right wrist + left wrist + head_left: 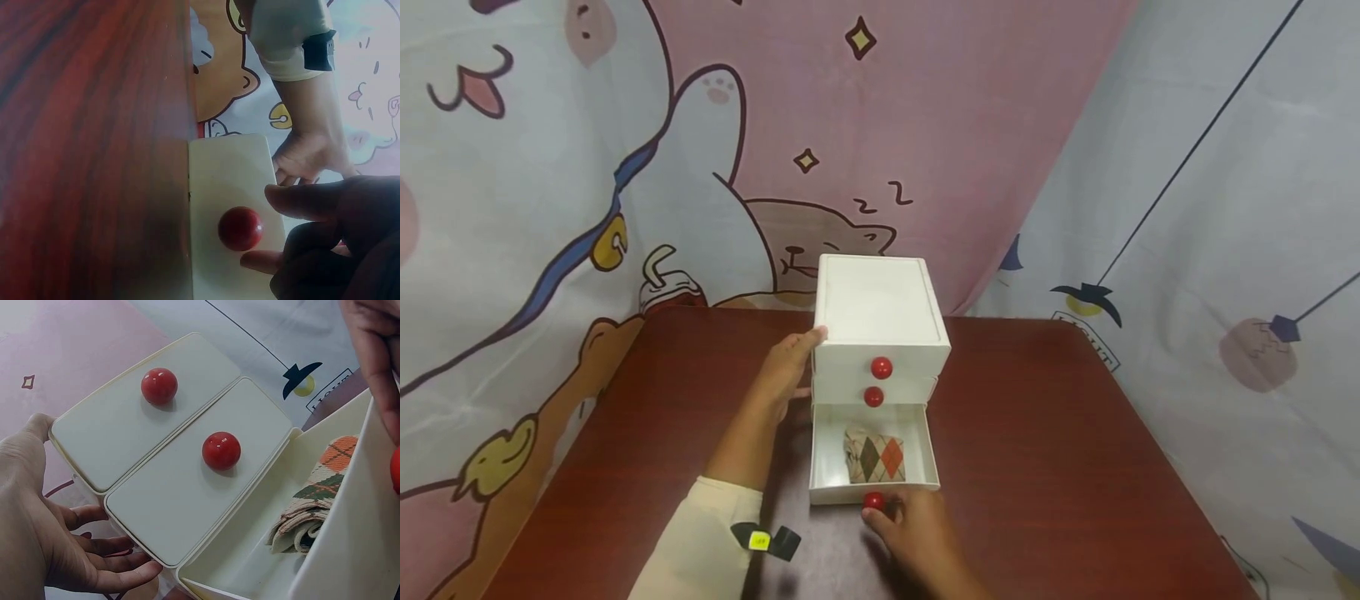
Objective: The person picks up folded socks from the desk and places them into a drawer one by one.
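A small white drawer cabinet (880,300) with red ball knobs stands on the table. Its bottom drawer (827,450) is pulled out, and a folded argyle-patterned cloth (880,458) in beige, green and orange lies inside. My left hand (69,531) steadies the cabinet's left side, thumb by the top edge and fingers spread along the side wall. At the drawer front is my right hand (917,525), its thumb and a finger either side of the bottom red knob (240,229). The right wrist view shows a gap between thumb and knob; whether the finger touches it is unclear.
The upper two drawers, with a top knob (882,367) and a middle knob (873,397), are closed. Under the cabinet is a reddish-brown table (1060,467). A cartoon-printed curtain (955,125) hangs behind and along the sides.
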Action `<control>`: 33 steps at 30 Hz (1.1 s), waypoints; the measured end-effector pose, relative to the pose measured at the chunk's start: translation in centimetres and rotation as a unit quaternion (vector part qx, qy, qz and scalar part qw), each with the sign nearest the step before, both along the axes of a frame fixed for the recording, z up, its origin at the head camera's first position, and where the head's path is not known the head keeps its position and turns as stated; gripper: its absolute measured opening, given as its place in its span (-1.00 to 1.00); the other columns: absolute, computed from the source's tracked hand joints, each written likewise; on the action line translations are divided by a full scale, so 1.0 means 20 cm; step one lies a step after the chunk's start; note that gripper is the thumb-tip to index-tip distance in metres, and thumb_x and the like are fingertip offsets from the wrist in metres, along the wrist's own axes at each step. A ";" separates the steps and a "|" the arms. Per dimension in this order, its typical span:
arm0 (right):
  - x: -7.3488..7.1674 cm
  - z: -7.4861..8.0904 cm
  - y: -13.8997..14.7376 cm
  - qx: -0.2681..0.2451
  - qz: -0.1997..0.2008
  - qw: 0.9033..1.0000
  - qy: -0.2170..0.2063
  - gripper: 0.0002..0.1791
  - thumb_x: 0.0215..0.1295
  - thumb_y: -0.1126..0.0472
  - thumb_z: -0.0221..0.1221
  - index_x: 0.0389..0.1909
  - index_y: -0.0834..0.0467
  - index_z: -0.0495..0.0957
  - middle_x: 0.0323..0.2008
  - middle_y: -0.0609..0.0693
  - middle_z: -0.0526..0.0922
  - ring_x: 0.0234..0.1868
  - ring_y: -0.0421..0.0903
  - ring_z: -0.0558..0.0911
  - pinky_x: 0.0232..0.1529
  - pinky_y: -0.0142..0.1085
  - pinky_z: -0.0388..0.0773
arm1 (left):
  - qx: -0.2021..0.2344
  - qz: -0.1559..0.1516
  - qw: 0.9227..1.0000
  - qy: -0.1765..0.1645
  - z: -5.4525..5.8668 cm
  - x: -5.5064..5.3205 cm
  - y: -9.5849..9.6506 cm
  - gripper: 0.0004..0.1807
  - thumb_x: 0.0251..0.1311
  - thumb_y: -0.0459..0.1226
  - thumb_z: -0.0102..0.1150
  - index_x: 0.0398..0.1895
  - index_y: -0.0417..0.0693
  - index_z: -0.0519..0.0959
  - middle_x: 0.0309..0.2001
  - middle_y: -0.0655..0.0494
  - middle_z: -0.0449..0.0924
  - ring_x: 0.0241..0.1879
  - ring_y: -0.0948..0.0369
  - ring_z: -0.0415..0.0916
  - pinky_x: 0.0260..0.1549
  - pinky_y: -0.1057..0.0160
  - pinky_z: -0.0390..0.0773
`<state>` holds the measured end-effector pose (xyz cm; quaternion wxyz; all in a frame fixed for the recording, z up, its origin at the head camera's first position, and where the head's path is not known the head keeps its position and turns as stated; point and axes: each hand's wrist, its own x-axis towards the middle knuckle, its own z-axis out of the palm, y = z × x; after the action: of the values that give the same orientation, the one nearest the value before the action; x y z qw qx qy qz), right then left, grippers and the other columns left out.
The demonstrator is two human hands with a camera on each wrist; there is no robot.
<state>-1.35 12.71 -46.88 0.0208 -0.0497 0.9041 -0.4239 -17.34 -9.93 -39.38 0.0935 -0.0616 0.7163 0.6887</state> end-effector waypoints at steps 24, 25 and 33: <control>-0.02 -0.08 -0.01 -0.035 -0.035 0.998 0.031 -0.79 0.10 0.23 0.61 -0.36 0.23 0.79 -0.77 -0.25 0.39 -0.71 -0.43 0.33 -0.69 -0.46 0.29 | -0.003 0.002 1.000 0.002 0.00 0.00 0.00 -0.22 0.50 0.27 0.09 0.43 -0.18 0.44 0.61 -0.21 0.29 0.60 -0.19 0.27 0.34 -0.42 0.56; -0.02 -0.08 -0.01 -0.032 -0.038 0.998 0.035 -0.80 0.10 0.23 0.61 -0.38 0.22 0.79 -0.76 -0.26 0.39 -0.71 -0.43 0.33 -0.68 -0.46 0.30 | -0.003 0.002 1.000 0.002 0.00 0.00 0.00 -0.22 0.50 0.27 0.09 0.42 -0.18 0.44 0.62 -0.21 0.29 0.61 -0.19 0.26 0.35 -0.42 0.56; -0.03 -0.08 -0.03 -0.051 -0.042 0.997 0.037 -0.84 0.10 0.29 0.59 -0.40 0.20 0.77 -0.74 -0.24 0.38 -0.70 -0.45 0.30 -0.67 -0.49 0.24 | -0.004 -0.001 1.000 0.001 0.00 0.00 0.00 -0.20 0.51 0.26 0.07 0.46 -0.20 0.42 0.63 -0.23 0.27 0.61 -0.20 0.26 0.36 -0.41 0.55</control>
<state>-2.04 12.07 -48.46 -0.0332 -0.0282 0.8829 -0.4676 -17.34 -9.91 -39.48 0.0931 -0.0602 0.7194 0.6857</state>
